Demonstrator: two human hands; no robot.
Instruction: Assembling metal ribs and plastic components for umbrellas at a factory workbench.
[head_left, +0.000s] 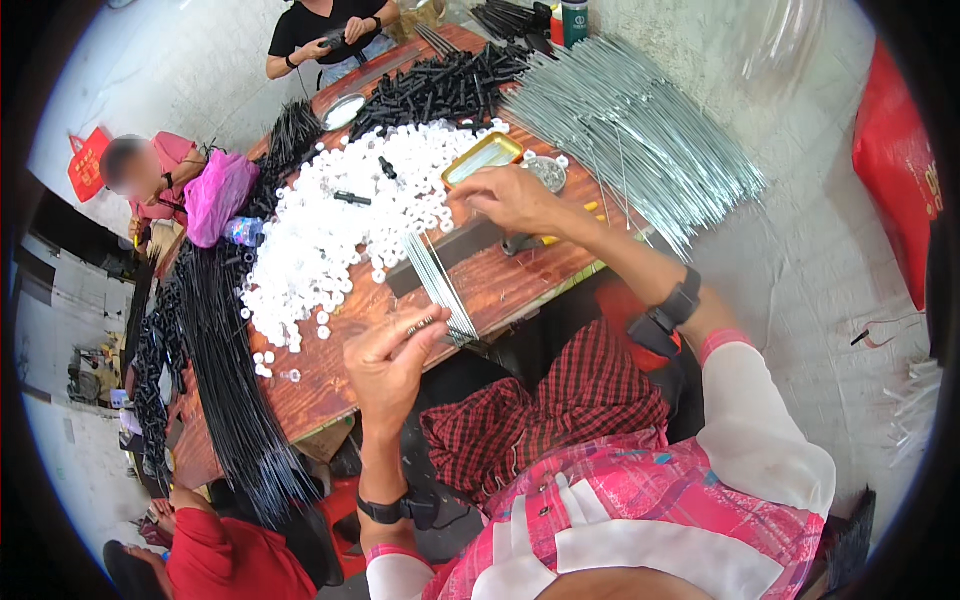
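My left hand (pixel 388 362) pinches the near ends of a small bundle of thin metal rods (pixel 432 275) at the front edge of the wooden table (pixel 330 385); the rods fan away over the wood. My right hand (pixel 510 197) reaches to the edge of a wide heap of small white plastic rings (pixel 330 225), its fingers curled down onto the rings beside a yellow-rimmed tray (pixel 483 157). Whether it holds a ring is hidden by the fingers.
A big pile of metal rods (pixel 630 130) covers the table's right end. Black plastic pieces (pixel 440 88) and long black rods (pixel 225 370) lie at the far and left sides. Three other people sit around the table. A red bag (pixel 895 170) stands on the floor.
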